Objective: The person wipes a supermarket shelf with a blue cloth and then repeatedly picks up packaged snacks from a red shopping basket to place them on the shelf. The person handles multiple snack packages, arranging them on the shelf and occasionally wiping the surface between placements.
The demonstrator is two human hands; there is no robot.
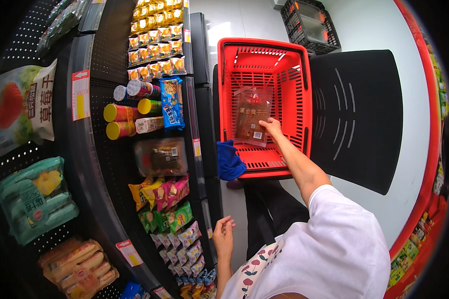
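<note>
My right hand (272, 127) reaches into a red plastic shopping basket (266, 173) and grips the edge of a clear packet of brown food (252, 116). The packet bears writing and lies over the basket's slotted floor. My left hand (224, 233) hangs below the basket beside the shelf edge, holding nothing, its fingers loosely bent. A blue cloth (229, 160) drapes over the basket's near left corner. On the shelf to the left lies a similar brown packet (164, 157), between canisters and small snack bags.
Black shelving (200, 130) with price tags runs down the left, bearing small wrapped snacks (155, 50), yellow-lidded canisters (116, 112), a blue snack pack (172, 102) and green bags (177, 218). A black chair back (363, 119) stands right of the basket. Black crates (310, 28) sit behind it.
</note>
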